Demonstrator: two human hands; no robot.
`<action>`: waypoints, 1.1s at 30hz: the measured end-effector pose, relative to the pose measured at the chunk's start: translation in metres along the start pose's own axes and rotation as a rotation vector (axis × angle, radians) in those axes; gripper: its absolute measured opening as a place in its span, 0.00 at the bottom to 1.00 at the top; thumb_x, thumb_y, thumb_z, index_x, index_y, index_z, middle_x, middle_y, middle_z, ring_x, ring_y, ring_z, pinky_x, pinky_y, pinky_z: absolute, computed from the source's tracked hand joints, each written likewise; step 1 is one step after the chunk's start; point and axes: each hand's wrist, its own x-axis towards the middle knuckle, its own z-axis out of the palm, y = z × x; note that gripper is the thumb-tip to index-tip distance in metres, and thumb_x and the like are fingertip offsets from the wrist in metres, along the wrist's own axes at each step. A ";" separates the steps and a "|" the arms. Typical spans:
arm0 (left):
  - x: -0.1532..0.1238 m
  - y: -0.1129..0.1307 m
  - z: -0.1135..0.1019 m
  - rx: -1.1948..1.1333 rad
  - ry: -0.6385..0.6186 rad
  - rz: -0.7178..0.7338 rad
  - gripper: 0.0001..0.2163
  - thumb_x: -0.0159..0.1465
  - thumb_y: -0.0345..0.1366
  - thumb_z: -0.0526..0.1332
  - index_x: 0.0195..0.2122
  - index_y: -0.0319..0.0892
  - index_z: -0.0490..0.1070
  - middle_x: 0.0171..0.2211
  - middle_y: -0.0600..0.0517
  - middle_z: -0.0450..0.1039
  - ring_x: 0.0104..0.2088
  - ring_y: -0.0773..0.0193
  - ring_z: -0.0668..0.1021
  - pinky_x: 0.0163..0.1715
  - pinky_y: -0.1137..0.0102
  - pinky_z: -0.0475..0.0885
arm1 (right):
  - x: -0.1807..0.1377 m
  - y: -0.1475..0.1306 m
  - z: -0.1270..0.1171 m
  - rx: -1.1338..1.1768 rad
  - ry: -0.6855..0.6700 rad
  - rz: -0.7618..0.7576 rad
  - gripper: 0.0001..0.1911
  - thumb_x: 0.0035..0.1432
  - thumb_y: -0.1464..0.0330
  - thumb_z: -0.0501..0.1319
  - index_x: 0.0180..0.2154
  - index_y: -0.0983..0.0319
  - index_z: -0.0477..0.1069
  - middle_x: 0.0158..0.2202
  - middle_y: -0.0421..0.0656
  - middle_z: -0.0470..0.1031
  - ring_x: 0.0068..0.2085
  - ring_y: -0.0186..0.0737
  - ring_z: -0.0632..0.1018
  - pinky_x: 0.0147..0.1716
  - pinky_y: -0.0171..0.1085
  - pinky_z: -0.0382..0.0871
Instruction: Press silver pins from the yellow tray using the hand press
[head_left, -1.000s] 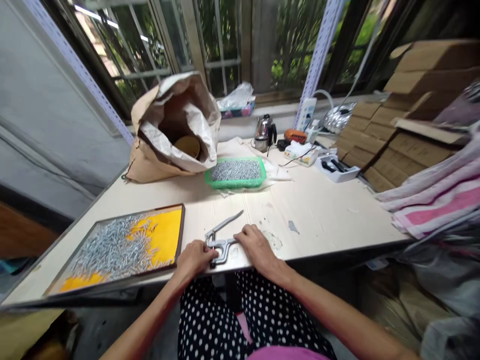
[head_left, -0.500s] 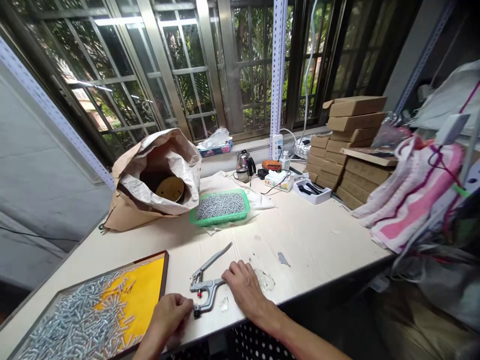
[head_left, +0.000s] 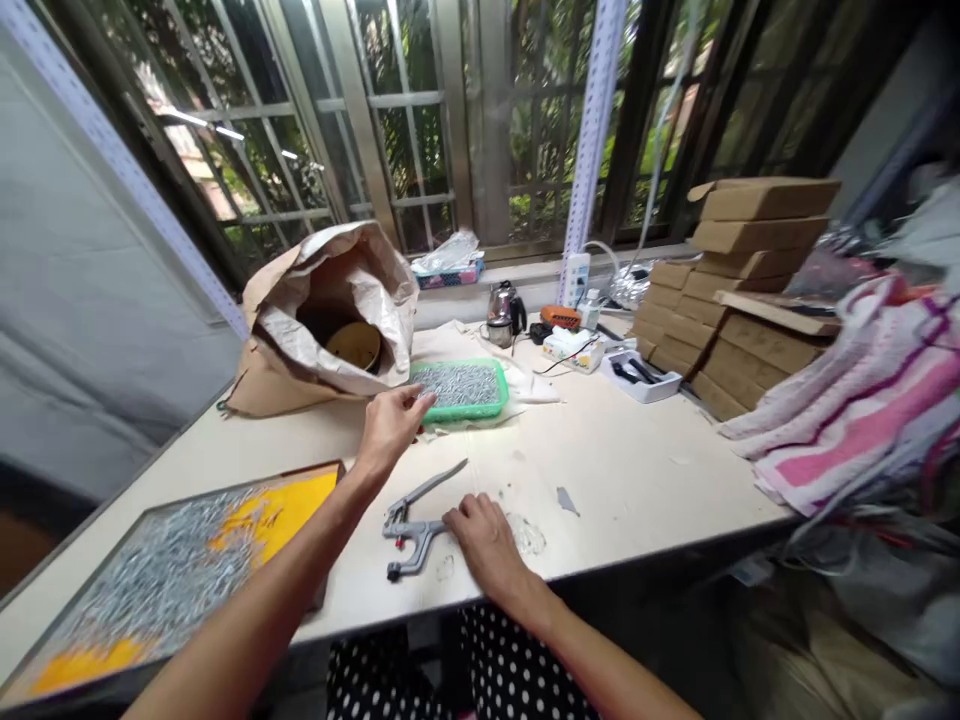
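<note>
My left hand (head_left: 390, 425) is stretched forward over the table, fingers loosely curled, its fingertips at the near left corner of a green basket (head_left: 491, 408) full of small metal pieces; whether it pinches anything is hidden. My right hand (head_left: 484, 535) rests near the table's front edge with its fingers curled down on the lower handle of grey metal snap pliers (head_left: 412, 520), which lie flat with the upper handle pointing away. A framed yellow tray (head_left: 300, 500) heaped with more metal pieces sits at the front left.
An open brown paper sack (head_left: 330, 310) with a yellow tub inside lies behind the basket. A kettle (head_left: 504, 312), power strip, small boxes and a white tray stand near the window. Stacked cardboard boxes (head_left: 750, 290) and pink striped cloth (head_left: 847, 410) fill the right side.
My left hand left the pliers' jaw and reached forward to the green basket. My right hand stayed on the pliers. The view tilted up and back down slightly.
</note>
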 end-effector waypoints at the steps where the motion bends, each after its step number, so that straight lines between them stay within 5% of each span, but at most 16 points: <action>1: -0.007 -0.013 -0.004 0.037 -0.018 0.002 0.18 0.63 0.42 0.61 0.50 0.38 0.79 0.33 0.50 0.80 0.24 0.65 0.79 0.23 0.74 0.71 | -0.001 0.001 -0.002 -0.002 -0.019 -0.008 0.10 0.68 0.72 0.57 0.45 0.55 0.75 0.42 0.45 0.73 0.43 0.45 0.71 0.41 0.41 0.64; 9: -0.058 -0.165 -0.113 0.644 0.099 -0.240 0.14 0.65 0.40 0.58 0.43 0.42 0.82 0.39 0.45 0.83 0.39 0.53 0.82 0.35 0.69 0.70 | -0.003 0.006 0.006 -0.001 -0.006 -0.056 0.11 0.67 0.73 0.56 0.45 0.57 0.75 0.41 0.48 0.73 0.43 0.48 0.69 0.41 0.43 0.62; 13: -0.067 -0.207 -0.128 0.812 -0.020 -0.260 0.15 0.67 0.38 0.55 0.43 0.42 0.81 0.45 0.45 0.82 0.47 0.53 0.81 0.40 0.70 0.69 | -0.006 0.009 0.015 0.023 0.070 -0.095 0.11 0.66 0.75 0.57 0.44 0.58 0.75 0.39 0.47 0.73 0.42 0.47 0.69 0.40 0.43 0.62; 20: -0.050 -0.226 -0.099 0.867 -0.032 -0.287 0.15 0.68 0.37 0.54 0.41 0.37 0.81 0.46 0.38 0.79 0.45 0.50 0.81 0.39 0.66 0.69 | -0.007 0.014 0.024 0.054 0.193 -0.173 0.09 0.67 0.74 0.57 0.44 0.60 0.74 0.37 0.45 0.71 0.39 0.46 0.69 0.39 0.42 0.63; 27: -0.036 -0.237 -0.095 0.819 -0.054 -0.273 0.14 0.64 0.30 0.54 0.38 0.30 0.80 0.43 0.33 0.78 0.43 0.48 0.80 0.39 0.64 0.69 | -0.007 0.013 0.020 0.070 0.171 -0.181 0.08 0.68 0.70 0.57 0.44 0.61 0.74 0.37 0.46 0.71 0.40 0.46 0.70 0.39 0.43 0.64; 33: -0.053 -0.210 -0.088 0.626 -0.040 -0.201 0.15 0.65 0.35 0.55 0.41 0.36 0.80 0.39 0.40 0.81 0.39 0.54 0.81 0.37 0.67 0.71 | -0.006 0.009 0.016 0.063 0.131 -0.172 0.09 0.67 0.69 0.59 0.48 0.59 0.74 0.39 0.46 0.71 0.41 0.46 0.69 0.40 0.43 0.63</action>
